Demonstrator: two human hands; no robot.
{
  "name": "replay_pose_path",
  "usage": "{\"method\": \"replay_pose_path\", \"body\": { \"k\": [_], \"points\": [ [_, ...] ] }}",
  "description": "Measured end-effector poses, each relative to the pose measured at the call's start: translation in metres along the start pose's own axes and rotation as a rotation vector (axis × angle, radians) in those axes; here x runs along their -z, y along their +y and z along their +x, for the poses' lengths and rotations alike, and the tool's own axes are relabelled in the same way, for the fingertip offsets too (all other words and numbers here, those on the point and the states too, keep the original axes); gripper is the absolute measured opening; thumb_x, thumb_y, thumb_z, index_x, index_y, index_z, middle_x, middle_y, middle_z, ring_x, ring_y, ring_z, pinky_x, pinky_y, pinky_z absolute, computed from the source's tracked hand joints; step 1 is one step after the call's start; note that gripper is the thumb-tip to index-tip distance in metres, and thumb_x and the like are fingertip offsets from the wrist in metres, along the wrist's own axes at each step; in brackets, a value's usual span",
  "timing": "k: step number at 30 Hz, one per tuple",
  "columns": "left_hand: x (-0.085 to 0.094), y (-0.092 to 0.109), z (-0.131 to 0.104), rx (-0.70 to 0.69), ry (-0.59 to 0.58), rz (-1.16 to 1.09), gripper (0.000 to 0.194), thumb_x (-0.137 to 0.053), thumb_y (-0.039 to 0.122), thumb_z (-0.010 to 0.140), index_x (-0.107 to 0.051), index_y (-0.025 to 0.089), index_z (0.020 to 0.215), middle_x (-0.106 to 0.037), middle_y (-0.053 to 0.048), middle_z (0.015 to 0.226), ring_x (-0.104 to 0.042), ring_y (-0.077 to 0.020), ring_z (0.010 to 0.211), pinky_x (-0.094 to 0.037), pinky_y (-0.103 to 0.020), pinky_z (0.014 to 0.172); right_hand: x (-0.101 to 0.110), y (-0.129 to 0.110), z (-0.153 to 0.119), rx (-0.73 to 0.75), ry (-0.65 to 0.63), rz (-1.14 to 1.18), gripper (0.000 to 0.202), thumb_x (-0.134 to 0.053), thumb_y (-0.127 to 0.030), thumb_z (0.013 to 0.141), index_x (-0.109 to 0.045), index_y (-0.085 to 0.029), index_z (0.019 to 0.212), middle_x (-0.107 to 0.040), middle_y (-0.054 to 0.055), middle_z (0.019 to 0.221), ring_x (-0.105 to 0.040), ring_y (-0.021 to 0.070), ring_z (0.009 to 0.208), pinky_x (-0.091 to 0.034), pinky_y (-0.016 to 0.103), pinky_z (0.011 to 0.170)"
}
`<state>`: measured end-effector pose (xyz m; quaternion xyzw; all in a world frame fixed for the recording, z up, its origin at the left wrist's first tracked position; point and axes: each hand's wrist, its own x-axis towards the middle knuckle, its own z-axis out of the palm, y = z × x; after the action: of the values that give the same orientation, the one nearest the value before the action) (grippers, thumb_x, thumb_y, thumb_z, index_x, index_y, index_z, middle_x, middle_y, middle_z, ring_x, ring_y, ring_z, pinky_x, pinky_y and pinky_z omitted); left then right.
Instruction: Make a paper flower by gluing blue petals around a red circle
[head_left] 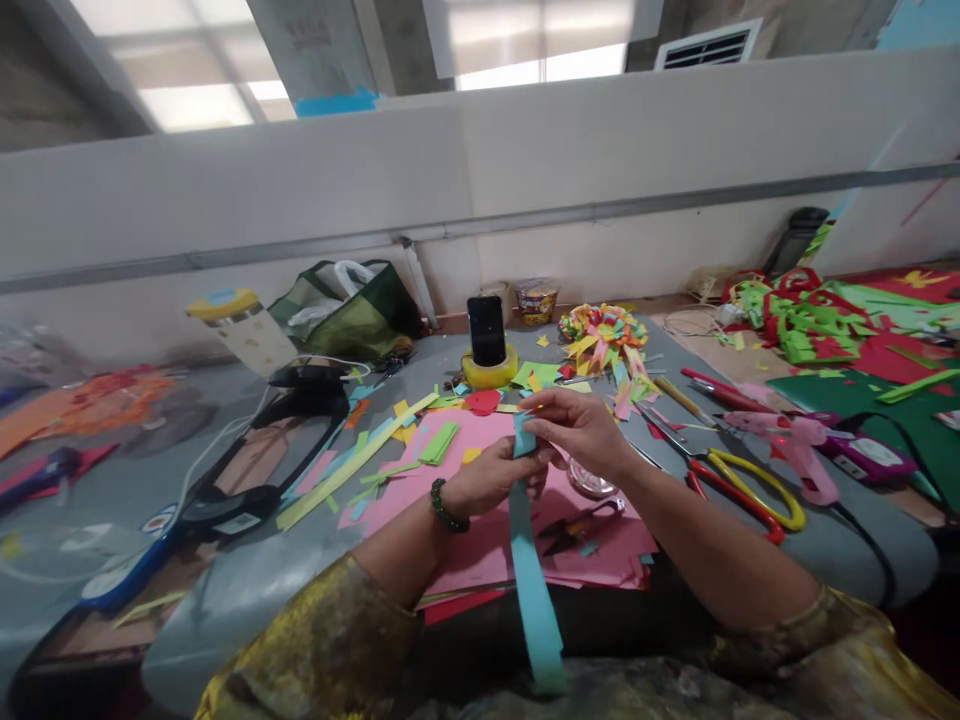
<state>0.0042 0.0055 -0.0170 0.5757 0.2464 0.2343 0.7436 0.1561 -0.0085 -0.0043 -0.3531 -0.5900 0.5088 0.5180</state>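
A long light blue strip [529, 570] hangs down from my two hands toward my lap. My left hand [501, 474], with a dark green bead bracelet [448, 507] on its wrist, has its fingers closed round the strip below its top end. At the upper end, the thumb and fingers of my right hand [574, 425] pinch the strip, close above my left fingers. Beneath both hands lie pink sheets [465, 545]. Small dark snips [576, 525] rest on these sheets, right of the strip, beside a round clear-and-red item [592, 480].
Red-and-yellow-handled scissors [739, 495] and a pink glue gun [799, 445] lie right. A phone [486, 332] stands in a yellow tape roll [491, 370] ahead, near a colorful paper bundle [606, 338]. Left are a green bag [360, 310], yellow-lidded cup [247, 330] and cables.
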Motion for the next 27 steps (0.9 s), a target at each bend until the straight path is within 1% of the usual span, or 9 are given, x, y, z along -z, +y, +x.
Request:
{"method": "replay_pose_path", "body": {
  "k": [5, 8, 11, 13, 16, 18, 21, 24, 27],
  "points": [
    [0.003, -0.001, -0.001, -0.018, 0.022, 0.022, 0.051, -0.077, 0.061, 0.066, -0.063, 0.013, 0.075, -0.05, 0.004, 0.055, -0.049, -0.0089, 0.05, -0.042, -0.025, 0.054, 0.0, 0.001, 0.001, 0.028, 0.062, -0.031, 0.028, -0.077, -0.036, 0.07, -0.065, -0.019, 0.087, -0.068, -0.003, 0.062, -0.049, 0.0066, 0.038, -0.04, 0.019, 0.034],
    [0.002, -0.001, -0.001, -0.04, 0.087, -0.031, 0.054, -0.076, 0.065, 0.064, -0.062, 0.013, 0.071, -0.058, 0.0, 0.063, -0.056, -0.0114, 0.057, -0.047, -0.027, 0.061, -0.001, 0.002, 0.001, 0.079, 0.12, -0.079, 0.023, -0.075, -0.033, 0.07, -0.067, -0.019, 0.086, -0.071, -0.001, 0.065, -0.06, 0.01, 0.048, -0.047, 0.021, 0.044],
    [-0.001, -0.001, 0.001, -0.074, 0.138, -0.082, 0.056, -0.074, 0.067, 0.066, -0.062, 0.013, 0.072, -0.061, -0.003, 0.067, -0.057, -0.012, 0.059, -0.047, -0.027, 0.062, -0.002, 0.004, 0.002, 0.147, 0.219, -0.135, 0.019, -0.073, -0.032, 0.07, -0.069, -0.019, 0.084, -0.074, 0.001, 0.07, -0.068, 0.0138, 0.06, -0.054, 0.024, 0.056],
    [-0.002, -0.002, 0.002, -0.057, 0.141, -0.101, 0.055, -0.075, 0.066, 0.066, -0.062, 0.013, 0.077, -0.059, -0.001, 0.064, -0.056, -0.0115, 0.057, -0.045, -0.026, 0.059, 0.002, 0.004, 0.006, 0.175, 0.311, -0.152, 0.019, -0.074, -0.033, 0.069, -0.069, -0.019, 0.082, -0.075, 0.001, 0.07, -0.069, 0.015, 0.062, -0.054, 0.025, 0.057],
    [-0.001, -0.003, 0.003, 0.032, 0.115, -0.139, 0.057, -0.079, 0.064, 0.061, -0.061, 0.015, 0.083, -0.053, 0.004, 0.059, -0.05, -0.0088, 0.051, -0.039, -0.022, 0.05, 0.018, 0.004, 0.016, 0.193, 0.47, -0.15, 0.024, -0.077, -0.036, 0.063, -0.069, -0.019, 0.079, -0.074, 0.001, 0.069, -0.068, 0.0147, 0.063, -0.053, 0.025, 0.057],
    [-0.001, -0.003, 0.002, 0.093, 0.081, -0.164, 0.057, -0.08, 0.062, 0.06, -0.06, 0.015, 0.084, -0.048, 0.006, 0.058, -0.042, -0.0059, 0.046, -0.033, -0.019, 0.044, 0.034, 0.004, 0.024, 0.192, 0.56, -0.143, 0.028, -0.08, -0.039, 0.059, -0.069, -0.019, 0.076, -0.071, -0.001, 0.064, -0.063, 0.0122, 0.056, -0.049, 0.023, 0.05],
    [0.001, -0.003, 0.002, 0.158, 0.016, -0.189, 0.053, -0.078, 0.06, 0.066, -0.059, 0.013, 0.083, -0.038, 0.009, 0.055, -0.028, -0.0028, 0.042, -0.02, -0.016, 0.038, 0.058, 0.005, 0.033, 0.138, 0.641, -0.041, 0.036, -0.082, -0.043, 0.053, -0.067, -0.019, 0.075, -0.063, -0.005, 0.053, -0.054, 0.0083, 0.044, -0.042, 0.02, 0.041],
    [0.003, -0.002, 0.003, 0.209, -0.032, -0.23, 0.045, -0.073, 0.055, 0.075, -0.057, 0.013, 0.08, -0.032, 0.01, 0.054, -0.019, -0.0022, 0.041, -0.012, -0.014, 0.036, 0.073, 0.006, 0.037, 0.069, 0.693, 0.079, 0.04, -0.085, -0.041, 0.048, -0.064, -0.02, 0.076, -0.063, -0.005, 0.056, -0.061, 0.0098, 0.048, -0.047, 0.02, 0.045],
    [0.004, -0.001, 0.005, 0.26, -0.021, -0.29, 0.037, -0.066, 0.048, 0.085, -0.055, 0.013, 0.079, -0.03, 0.01, 0.054, -0.017, -0.0025, 0.04, -0.011, -0.013, 0.035, 0.073, 0.005, 0.037, 0.075, 0.719, 0.088, 0.039, -0.085, -0.04, 0.05, -0.063, -0.02, 0.076, -0.066, -0.003, 0.062, -0.069, 0.0133, 0.058, -0.052, 0.02, 0.05]
  ]
}}
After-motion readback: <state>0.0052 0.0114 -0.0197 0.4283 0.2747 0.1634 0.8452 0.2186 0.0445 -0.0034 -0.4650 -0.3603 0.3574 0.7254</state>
